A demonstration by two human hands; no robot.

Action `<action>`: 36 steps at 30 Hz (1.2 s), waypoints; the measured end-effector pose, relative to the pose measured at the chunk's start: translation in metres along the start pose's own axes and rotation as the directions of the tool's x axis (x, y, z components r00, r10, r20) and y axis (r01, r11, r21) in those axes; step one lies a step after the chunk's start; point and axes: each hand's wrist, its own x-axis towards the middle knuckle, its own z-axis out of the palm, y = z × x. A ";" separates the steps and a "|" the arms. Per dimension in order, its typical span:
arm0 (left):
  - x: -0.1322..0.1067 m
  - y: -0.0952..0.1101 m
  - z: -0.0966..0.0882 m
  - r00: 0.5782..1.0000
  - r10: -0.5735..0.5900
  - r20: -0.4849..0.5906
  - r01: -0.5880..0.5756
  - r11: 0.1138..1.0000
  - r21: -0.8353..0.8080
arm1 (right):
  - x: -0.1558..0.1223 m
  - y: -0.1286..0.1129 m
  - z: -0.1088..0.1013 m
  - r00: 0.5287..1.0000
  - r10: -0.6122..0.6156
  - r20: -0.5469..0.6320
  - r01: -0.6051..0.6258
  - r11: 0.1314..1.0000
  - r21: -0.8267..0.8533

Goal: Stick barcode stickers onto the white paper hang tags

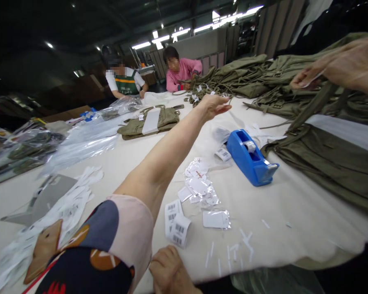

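My left arm point(159, 175), in a patterned sleeve, reaches across the table. At its end my left hand point(214, 107) is open, its fingers stretched to the right over pale cloth, near a pile of olive straps with white tags point(196, 96). Low in the view, my right hand point(170, 269) rests at the table edge with curled fingers; anything inside them is hidden. Just above it lie barcode stickers point(179, 228). Clear-sleeved white tags point(199, 183) are heaped to the right of my arm. A blue tape dispenser point(250, 159) stands further right.
A co-worker's blurred hand point(346, 61) comes in from the right above olive bags point(322, 159). A folded olive bag point(153, 120) lies beyond my arm. Two people point(184, 75) work across the table. Plastic bags point(88, 134) and paper sheets point(76, 200) cover the left.
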 end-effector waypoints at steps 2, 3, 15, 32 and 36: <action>-0.010 0.004 0.011 0.995 0.077 0.059 -0.084 0.987 0.136 | 0.003 -0.005 -0.013 0.989 0.056 0.138 -0.061 0.998 0.033; -0.019 0.005 0.009 0.994 0.083 0.072 -0.098 0.966 0.239 | 0.004 -0.008 -0.018 0.977 0.078 0.200 -0.089 0.995 0.046; -0.350 -0.145 -0.182 0.992 0.075 -0.099 0.080 0.218 0.973 | 0.005 -0.013 -0.030 0.967 0.065 0.248 -0.083 0.995 0.061; -0.458 -0.205 -0.222 0.967 0.005 -0.254 0.234 0.370 0.899 | 0.061 -0.031 0.026 0.878 0.403 0.259 -0.246 0.844 -0.477; -0.455 -0.206 -0.223 0.968 -0.025 -0.249 0.234 0.441 0.867 | 0.060 -0.028 0.029 0.846 0.483 0.223 -0.400 0.854 -0.334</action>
